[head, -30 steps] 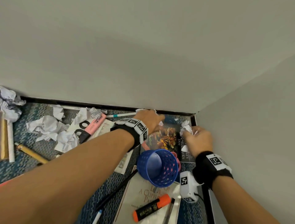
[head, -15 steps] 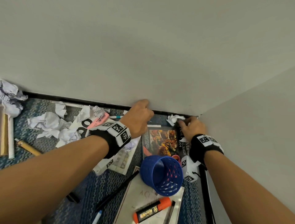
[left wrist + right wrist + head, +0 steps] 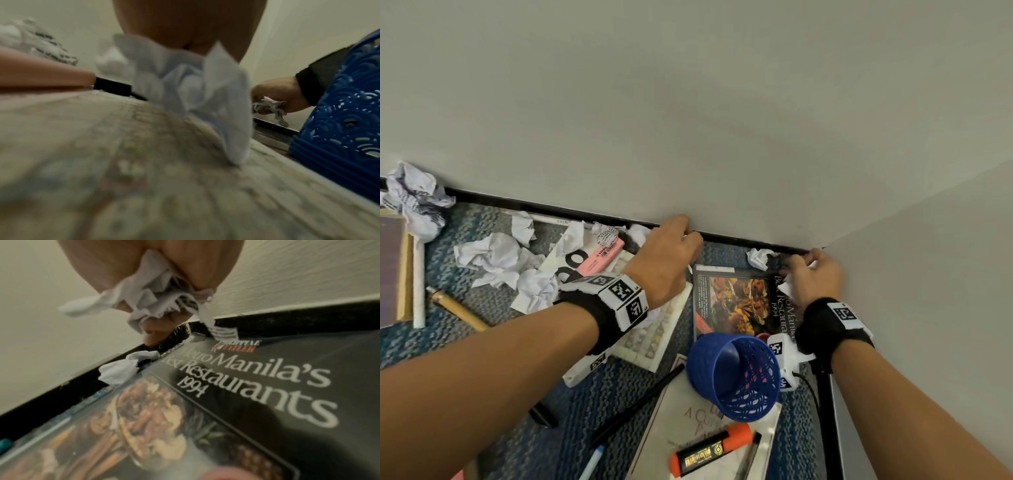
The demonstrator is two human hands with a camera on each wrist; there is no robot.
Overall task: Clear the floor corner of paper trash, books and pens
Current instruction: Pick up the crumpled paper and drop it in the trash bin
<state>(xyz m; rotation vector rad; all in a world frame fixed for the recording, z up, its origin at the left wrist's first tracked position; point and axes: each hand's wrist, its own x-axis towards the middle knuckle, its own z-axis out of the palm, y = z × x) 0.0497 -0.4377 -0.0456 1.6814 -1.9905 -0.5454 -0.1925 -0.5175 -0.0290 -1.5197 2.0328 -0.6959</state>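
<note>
Two hands work at the carpeted corner, and we read the scene from the nearest items outward. Closest to us, partly cut off by the lower edge, lie an orange highlighter [image 3: 710,452] and a pale booklet [image 3: 681,421] whose title is mostly hidden by the blue mesh cup [image 3: 734,375] lying on its side. Beyond the cup lies the restaurant guide book [image 3: 736,301]; its cover title is legible only in the right wrist view. Over its far right corner the right hand [image 3: 813,275] is closed around a wad of torn paper [image 3: 156,293], which shows between the curled fingers. A loose crumpled paper ball [image 3: 758,257] sits against the black baseboard [image 3: 517,204], just beside that hand. The left hand [image 3: 667,263] reaches the baseboard with fingers curled under; in the blurred left wrist view, crumpled paper [image 3: 193,91] sits below the palm, but we cannot tell whether it is gripped. Farther left, several paper balls [image 3: 496,257] and a pink highlighter [image 3: 599,257] lie on the carpet.
</note>
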